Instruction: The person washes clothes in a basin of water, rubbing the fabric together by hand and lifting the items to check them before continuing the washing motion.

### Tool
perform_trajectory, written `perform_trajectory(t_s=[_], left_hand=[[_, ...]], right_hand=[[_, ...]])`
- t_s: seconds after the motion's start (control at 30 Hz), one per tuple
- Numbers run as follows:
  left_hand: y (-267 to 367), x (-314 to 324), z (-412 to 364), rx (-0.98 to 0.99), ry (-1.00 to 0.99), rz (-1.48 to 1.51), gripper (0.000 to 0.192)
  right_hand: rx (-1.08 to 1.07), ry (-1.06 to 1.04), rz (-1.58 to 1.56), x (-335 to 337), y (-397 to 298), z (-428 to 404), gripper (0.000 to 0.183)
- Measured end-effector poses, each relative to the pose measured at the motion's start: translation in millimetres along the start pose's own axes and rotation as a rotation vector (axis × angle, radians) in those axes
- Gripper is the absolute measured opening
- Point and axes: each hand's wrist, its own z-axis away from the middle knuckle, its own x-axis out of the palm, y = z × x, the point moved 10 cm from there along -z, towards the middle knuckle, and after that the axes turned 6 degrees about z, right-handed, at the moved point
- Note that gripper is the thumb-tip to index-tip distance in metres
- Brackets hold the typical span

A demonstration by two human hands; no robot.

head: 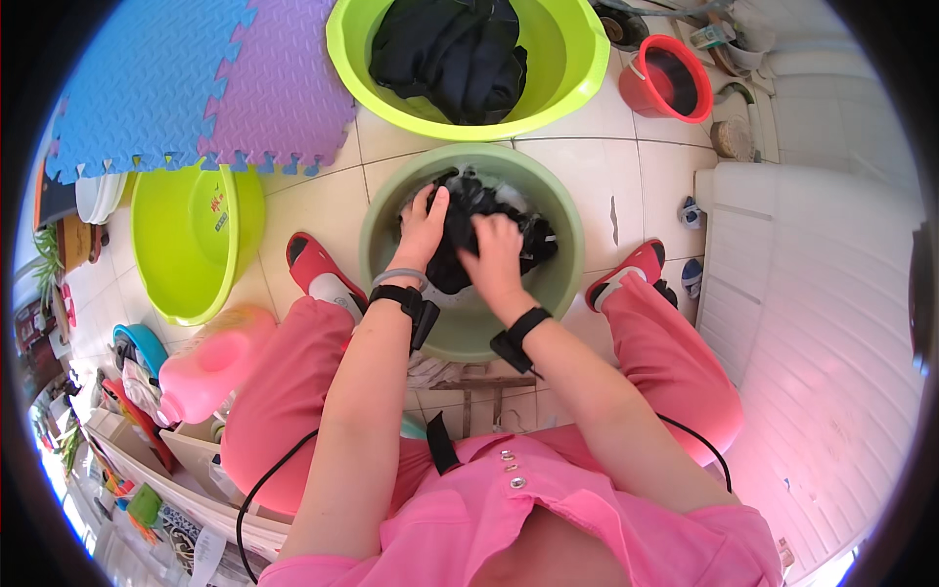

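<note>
A wet black garment [456,253] lies bunched in a grey-green plastic basin [571,257], in shallow water with white suds. My left hand [419,233] grips the cloth at its left side, with the thumb on top. Just to the right, my right hand [497,253] has its fingers curled onto the same cloth; it is slightly blurred. Folds of the garment hide some fingertips. The basin stands on the tiles between my feet, which are in red slippers [320,262].
Beyond the basin is a lime-green tub [469,132] holding dark cloth [451,59]. A red bucket [662,81] stands at the far right. Foam mats [286,81] and another lime-green basin [183,242] are on the left, near a pink plastic jug [220,363]. A white ribbed panel [814,308] borders the right.
</note>
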Motion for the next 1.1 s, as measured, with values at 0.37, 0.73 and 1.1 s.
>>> perform_trajectory(t_s=[0.37,0.73,1.1], left_hand=[[-44,39,54,0.007,0.007,-0.677,0.083],[-33,32,-12,0.000,0.030,-0.709,0.049],[-5,-4,63,0.105,0.112,-0.259,0.046]], right_hand=[[-0.069,-0.317,0.384,32,68,30,0.089],[-0.063,-0.426,0.439,77,91,-32,0.070],[0.108,-0.403,0.076,7,66,34,0.038]])
